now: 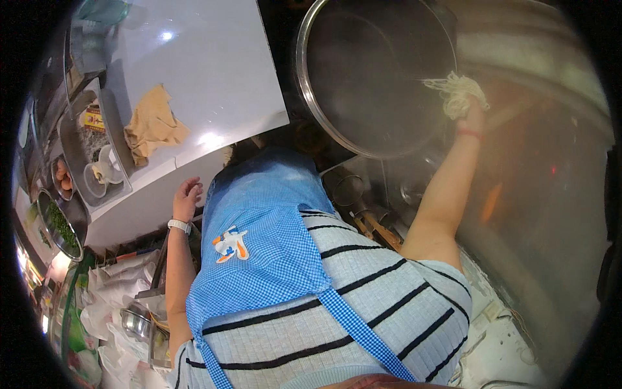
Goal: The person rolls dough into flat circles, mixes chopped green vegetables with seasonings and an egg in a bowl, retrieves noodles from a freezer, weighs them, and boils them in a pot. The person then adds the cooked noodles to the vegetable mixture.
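Note:
A bundle of pale noodles (457,93) hangs in my right hand (474,113), which is stretched out at the right rim of a large round metal pot (302,63). Some strands trail over the pot's opening. Steam blurs the pot's inside and the area right of it. My left hand (187,195) hangs beside my blue checked apron (262,253), near the front edge of the white worktop (218,63). It holds nothing, and its fingers are loosely bent.
A tan cloth (154,124) lies on the worktop. Left of it are a metal tray (124,167) with plastic cups, a bowl of eggs (63,177) and a bowl of chopped greens (60,226). Wooden-handled tools (381,231) stand below the pot. Plastic bags (116,287) crowd the lower left.

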Tool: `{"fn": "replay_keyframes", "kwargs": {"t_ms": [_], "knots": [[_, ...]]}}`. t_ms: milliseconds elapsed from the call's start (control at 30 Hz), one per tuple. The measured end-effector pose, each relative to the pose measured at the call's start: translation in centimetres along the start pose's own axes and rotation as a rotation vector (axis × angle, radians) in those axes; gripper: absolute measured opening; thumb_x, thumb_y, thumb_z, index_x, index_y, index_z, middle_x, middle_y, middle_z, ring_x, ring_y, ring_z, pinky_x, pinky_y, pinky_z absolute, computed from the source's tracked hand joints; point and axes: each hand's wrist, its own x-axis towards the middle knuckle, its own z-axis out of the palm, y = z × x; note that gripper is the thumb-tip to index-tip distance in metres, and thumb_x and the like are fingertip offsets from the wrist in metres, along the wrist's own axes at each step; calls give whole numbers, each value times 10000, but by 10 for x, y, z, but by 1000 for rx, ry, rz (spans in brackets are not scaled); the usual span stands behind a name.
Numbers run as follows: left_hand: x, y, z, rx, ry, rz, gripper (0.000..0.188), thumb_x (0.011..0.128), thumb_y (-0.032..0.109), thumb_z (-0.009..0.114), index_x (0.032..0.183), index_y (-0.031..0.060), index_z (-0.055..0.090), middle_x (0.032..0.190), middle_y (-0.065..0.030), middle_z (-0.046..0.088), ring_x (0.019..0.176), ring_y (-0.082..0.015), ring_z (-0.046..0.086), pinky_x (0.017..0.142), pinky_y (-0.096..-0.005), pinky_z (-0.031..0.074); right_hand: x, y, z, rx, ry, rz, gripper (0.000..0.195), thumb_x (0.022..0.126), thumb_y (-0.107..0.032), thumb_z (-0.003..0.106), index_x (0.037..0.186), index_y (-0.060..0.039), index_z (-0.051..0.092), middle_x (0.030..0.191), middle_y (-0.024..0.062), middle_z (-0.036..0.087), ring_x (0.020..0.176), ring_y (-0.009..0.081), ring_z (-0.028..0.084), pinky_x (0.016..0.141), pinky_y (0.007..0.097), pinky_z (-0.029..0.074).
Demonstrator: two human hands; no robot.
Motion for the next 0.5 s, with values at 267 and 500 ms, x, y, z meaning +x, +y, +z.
{"fn": "replay_keyframes", "kwargs": {"t_ms": [267, 500], "knots": [[1, 3, -9, 55, 36, -56, 284, 883, 131, 493, 1152, 62, 550, 992, -38, 607, 825, -105, 558, 685, -232, 459, 59, 80, 20, -18, -210, 214, 363, 891, -189, 516, 1218, -33, 499, 1222, 133, 529, 1091, 284, 534, 902, 436, 453], [3, -8, -25, -6, 45, -36, 301, 883, 146, 486, 1164, 54, 541, 1000, -49, 607, 841, -109, 559, 697, -237, 464, 116, 133, 44, -534, -77, 328, 398, 894, -93, 479, 1290, -57, 447, 1249, 142, 507, 1151, 322, 482, 899, 492, 443]]}}
